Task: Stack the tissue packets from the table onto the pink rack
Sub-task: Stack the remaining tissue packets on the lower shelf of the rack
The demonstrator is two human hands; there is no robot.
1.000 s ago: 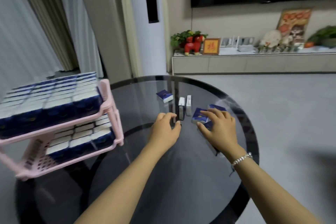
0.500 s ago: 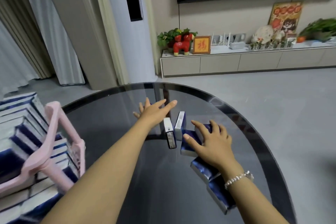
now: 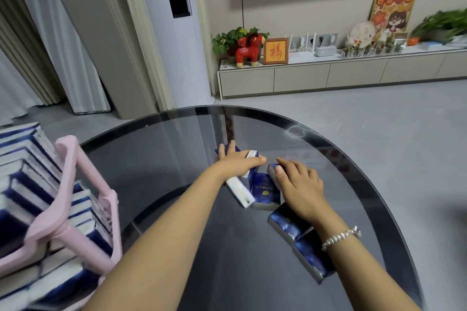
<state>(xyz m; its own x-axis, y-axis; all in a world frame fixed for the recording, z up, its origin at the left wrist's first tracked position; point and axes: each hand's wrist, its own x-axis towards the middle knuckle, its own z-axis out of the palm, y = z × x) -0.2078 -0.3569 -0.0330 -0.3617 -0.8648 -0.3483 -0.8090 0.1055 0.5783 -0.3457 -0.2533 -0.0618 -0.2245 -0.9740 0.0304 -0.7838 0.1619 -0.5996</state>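
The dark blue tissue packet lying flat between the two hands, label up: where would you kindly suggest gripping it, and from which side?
Probably from above, pinching across the two long side edges of the dark blue tissue packet. It lies flat on the round glass table, so its broad face offers nothing to pinch. The white-edged packet crowds its left edge and the right hand its right, so clearance is tight.

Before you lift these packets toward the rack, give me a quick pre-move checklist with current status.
1. Left hand on packets: ok, it lies over the far packet and the white-edged packet.
2. Right hand on packets: ok, fingers rest on the top end of the blue packet.
3. Firm grip closed: cannot tell, both hands look flat on top.
4. Loose packets gathered: not ok, two packets lie apart under the right forearm.
5. Rack has room: cannot tell, visible shelves look packed.
6. Path across table to rack: ok, nothing lies between.
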